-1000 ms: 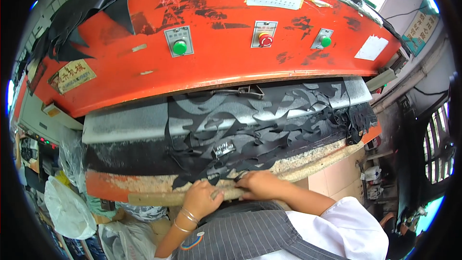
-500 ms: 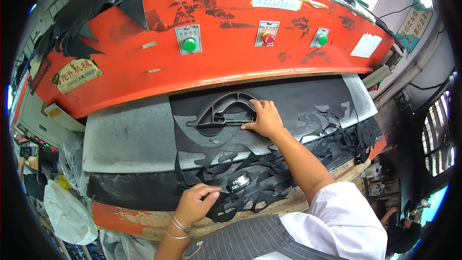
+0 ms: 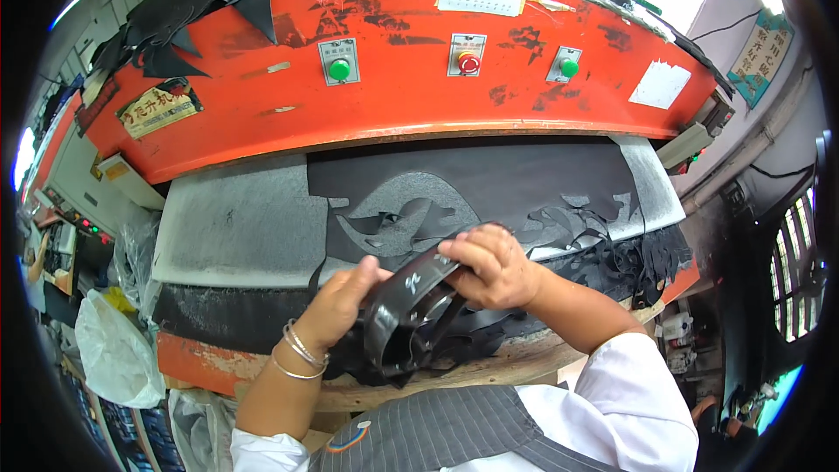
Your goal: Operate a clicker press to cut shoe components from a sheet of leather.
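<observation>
A dark metal cutting die [image 3: 386, 319], a curved band with an open middle, is raised and tilted above the near edge of the press bed. My right hand [image 3: 496, 269] is closed round its upper right end. At the die's left side is my left hand [image 3: 336, 301], thumb stretched out, its fingertips partly hidden behind the metal; whether they press on it I cannot make out. Beyond the hands, a black sheet [image 3: 542, 170] of leather-like material lies on the grey cutting pad [image 3: 236, 227]. A curved cut-out in it bares the pad, with a loose dark scrap inside.
The orange press head [image 3: 393, 109] spans the far side, with two green buttons [image 3: 339, 69] and a red one [image 3: 469, 63]. Black offcuts [image 3: 651, 262] heap along the bed's near right edge. A pale plastic bag [image 3: 114, 350] hangs at the left.
My right hand has lifted the die off the sheet and brought it nearer, tilted, baring the cut-out. My left hand has moved up to the die's side. The view has shifted slightly.
</observation>
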### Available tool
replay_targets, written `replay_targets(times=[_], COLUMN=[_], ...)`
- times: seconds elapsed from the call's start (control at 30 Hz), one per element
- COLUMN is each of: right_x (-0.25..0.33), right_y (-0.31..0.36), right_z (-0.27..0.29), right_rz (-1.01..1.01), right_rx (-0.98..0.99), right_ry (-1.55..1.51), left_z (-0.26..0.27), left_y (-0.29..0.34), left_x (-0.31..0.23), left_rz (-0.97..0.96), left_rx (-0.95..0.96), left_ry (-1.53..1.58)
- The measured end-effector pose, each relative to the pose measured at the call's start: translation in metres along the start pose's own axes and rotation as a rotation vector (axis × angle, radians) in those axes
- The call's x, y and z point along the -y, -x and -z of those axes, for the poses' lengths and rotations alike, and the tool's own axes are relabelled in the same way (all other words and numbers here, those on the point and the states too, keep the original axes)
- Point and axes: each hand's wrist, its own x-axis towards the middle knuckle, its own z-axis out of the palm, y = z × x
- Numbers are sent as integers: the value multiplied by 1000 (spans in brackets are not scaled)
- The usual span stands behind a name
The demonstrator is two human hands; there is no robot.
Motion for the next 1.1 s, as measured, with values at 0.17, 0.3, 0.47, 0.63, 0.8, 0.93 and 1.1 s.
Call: replay_targets(times=[0.17, 0.3, 0.47, 0.63, 0.8, 0.93, 1.1], right_x=[16, 1, -54, -100, -121, -143, -167], right_y=[47, 106, 191, 193, 215, 255, 292], right_z=[46, 116, 214, 239, 208, 198, 158], right_rz=[112, 180, -72, 98, 83, 101, 255], right_rx=[-12, 14, 75, 482, 629, 700, 721], right_ry=[-13, 11, 20, -135, -333, -268, -546], left_z=[-92, -170, -173, -234, -339, -425, -556], left_y=[0, 0, 51, 167, 205, 251, 416], left_x=[14, 58, 117, 157, 259, 360, 459], left_rz=[137, -19, -419, -528, -531, -273, 764], left_rx=[98, -188, -546, -1097, -1441, -1949, -2725], left_ry=[277, 379, 1210, 998, 1296, 1229, 94])
